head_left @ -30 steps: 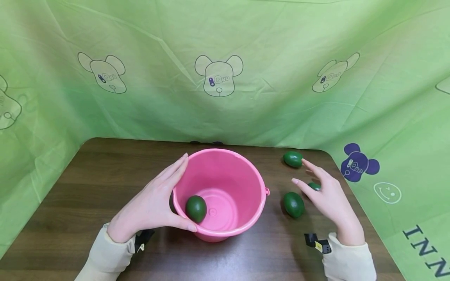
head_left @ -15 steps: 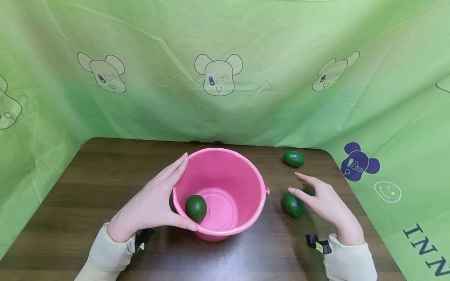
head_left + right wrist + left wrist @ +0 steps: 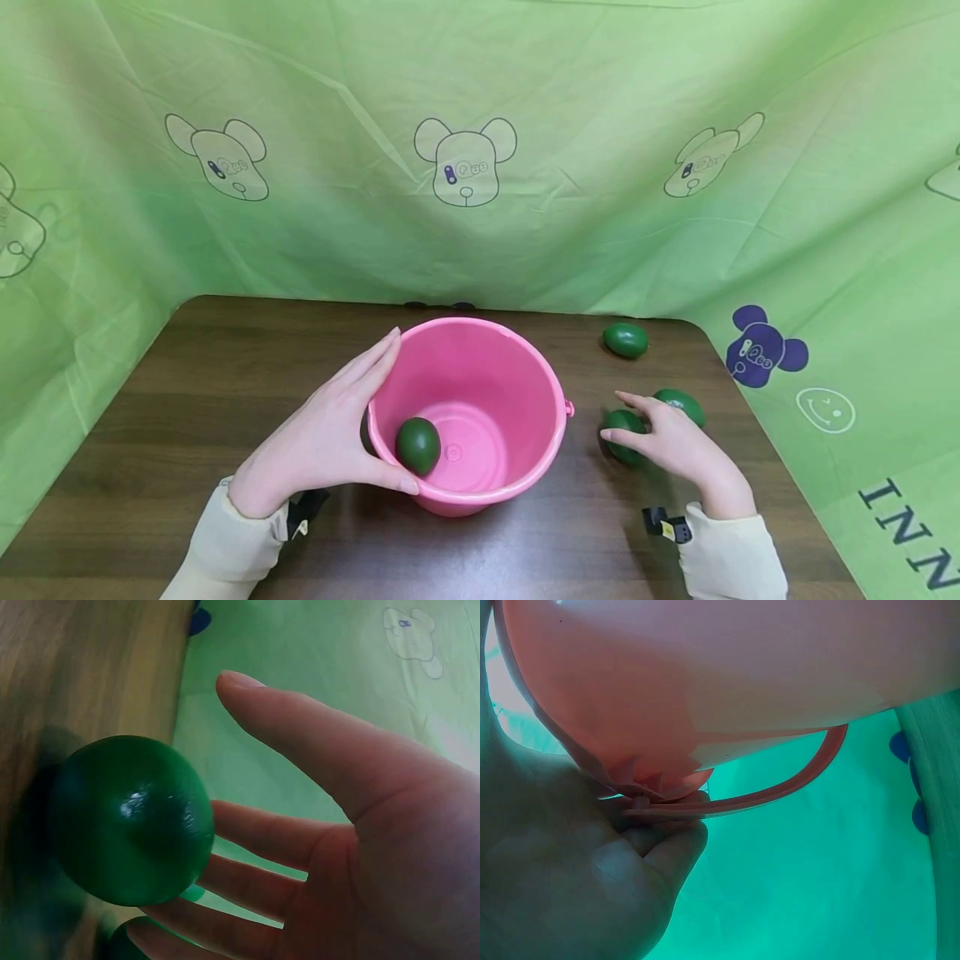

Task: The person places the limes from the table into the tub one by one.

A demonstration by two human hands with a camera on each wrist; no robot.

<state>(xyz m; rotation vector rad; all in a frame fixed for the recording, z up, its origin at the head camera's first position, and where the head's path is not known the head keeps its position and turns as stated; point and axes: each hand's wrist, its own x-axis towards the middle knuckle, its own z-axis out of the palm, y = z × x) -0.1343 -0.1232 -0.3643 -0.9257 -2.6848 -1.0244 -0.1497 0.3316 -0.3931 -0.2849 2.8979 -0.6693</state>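
My left hand (image 3: 322, 433) grips the pink bucket (image 3: 551, 450) at its left side, with the thumb lying on the near rim. In the left wrist view, curled fingers (image 3: 679, 855) sit by the bucket handle (image 3: 780, 787). One dark green avocado (image 3: 417, 446) rests inside the bucket. My right hand (image 3: 682, 446) hovers over another avocado (image 3: 624, 423), thumb and fingers spread around it. The right wrist view shows that avocado (image 3: 131, 821) in front of the straight fingers, the thumb clear of it; whether a finger touches it I cannot tell.
A third avocado (image 3: 679, 406) lies just beyond the right hand, and another avocado (image 3: 626, 340) is near the table's back right corner. The brown wooden table (image 3: 187, 400) meets a green cloth backdrop (image 3: 337, 242) behind and at the sides.
My right hand has come back from the far avocado, leftward and nearer, and down to the one nearest the bucket. The left hand and bucket have stayed put.
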